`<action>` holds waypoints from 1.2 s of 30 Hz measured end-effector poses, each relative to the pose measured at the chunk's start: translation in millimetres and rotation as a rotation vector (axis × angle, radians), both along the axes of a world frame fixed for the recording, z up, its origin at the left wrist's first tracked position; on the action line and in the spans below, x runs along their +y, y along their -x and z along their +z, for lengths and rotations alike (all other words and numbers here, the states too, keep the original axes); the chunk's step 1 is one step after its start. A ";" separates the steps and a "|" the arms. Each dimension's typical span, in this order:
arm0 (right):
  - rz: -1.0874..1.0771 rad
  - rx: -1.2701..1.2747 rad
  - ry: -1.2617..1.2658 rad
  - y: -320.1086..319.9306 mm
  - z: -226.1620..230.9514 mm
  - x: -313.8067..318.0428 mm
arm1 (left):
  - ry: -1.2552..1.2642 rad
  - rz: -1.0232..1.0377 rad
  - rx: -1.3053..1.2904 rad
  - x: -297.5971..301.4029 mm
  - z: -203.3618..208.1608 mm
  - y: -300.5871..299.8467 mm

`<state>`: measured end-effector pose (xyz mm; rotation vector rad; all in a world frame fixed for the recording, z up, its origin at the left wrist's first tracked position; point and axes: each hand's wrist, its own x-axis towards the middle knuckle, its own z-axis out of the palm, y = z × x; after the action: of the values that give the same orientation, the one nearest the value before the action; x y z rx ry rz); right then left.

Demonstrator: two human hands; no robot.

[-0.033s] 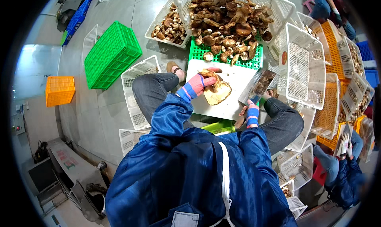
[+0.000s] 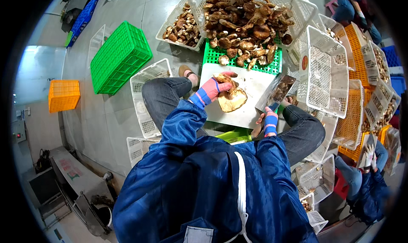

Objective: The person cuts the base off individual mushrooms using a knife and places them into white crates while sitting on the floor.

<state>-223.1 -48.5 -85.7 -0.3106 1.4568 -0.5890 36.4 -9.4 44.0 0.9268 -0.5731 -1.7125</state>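
My left hand (image 2: 210, 90), in a pink and blue fingerless glove, is closed around a large brown mushroom (image 2: 233, 100) above the white cutting board (image 2: 219, 113). The mushroom's pale, broad cap faces up toward me, and its stem lies under my fingers. In my right hand (image 2: 268, 120), gloved alike, is the handle of a cleaver (image 2: 278, 90). Its wide, stained blade points away from me over the board's right side, apart from the mushroom. A big heap of brown mushrooms (image 2: 250, 30) spills from a tipped white crate (image 2: 304, 7) onto a green crate (image 2: 208, 56) at the board's far edge.
A white basket of mushrooms (image 2: 182, 28) stands beyond the board. White crates (image 2: 327, 73) and orange crates (image 2: 350, 115) crowd my right. An upturned green crate (image 2: 121, 58) and an orange crate (image 2: 63, 96) sit left. A co-worker (image 2: 367, 187) sits at the far right.
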 end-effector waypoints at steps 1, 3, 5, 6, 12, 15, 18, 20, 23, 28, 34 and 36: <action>0.017 -0.006 0.026 -0.4 1.6 1.0 | -0.016 0.062 -0.059 0.8 1.6 1.3; 0.017 0.008 0.011 -2.3 4.3 0.8 | -0.028 0.062 -0.118 4.0 -9.0 -5.5; 0.011 0.023 -0.009 -2.7 5.1 1.8 | -0.067 0.059 -0.197 7.8 -19.3 -10.1; 0.012 0.011 -0.015 -3.0 5.4 1.6 | -0.066 0.063 -0.194 10.4 -24.6 -10.6; 0.041 0.063 -0.021 -4.0 10.4 1.3 | -0.118 -0.008 0.141 15.4 -21.1 -0.4; 0.051 0.064 0.008 -5.9 15.7 4.1 | -0.074 0.002 0.286 19.0 -29.2 6.0; 0.045 0.027 0.005 -2.5 11.7 2.8 | -0.143 -0.001 0.467 19.9 -30.3 7.6; 0.038 0.030 0.015 -2.8 11.1 2.6 | -0.106 -0.059 0.356 20.1 -22.9 8.8; 0.025 0.033 -0.009 -5.6 14.9 3.5 | -0.152 -0.034 0.286 19.8 -39.6 2.7; 0.023 0.022 0.016 -3.5 15.7 3.8 | -0.136 -0.074 -0.096 7.0 -44.5 7.2; 0.011 0.056 0.026 -4.4 11.1 2.0 | -0.164 -0.992 -1.411 -19.3 -68.8 19.0; 0.012 0.029 0.025 -7.6 12.6 4.0 | -0.019 -0.930 -1.697 -18.3 -88.2 16.0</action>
<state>-215.6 -44.5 -73.1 -0.3486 1.4754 -0.5956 20.4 -27.7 -44.1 2.2701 -2.3329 -1.1838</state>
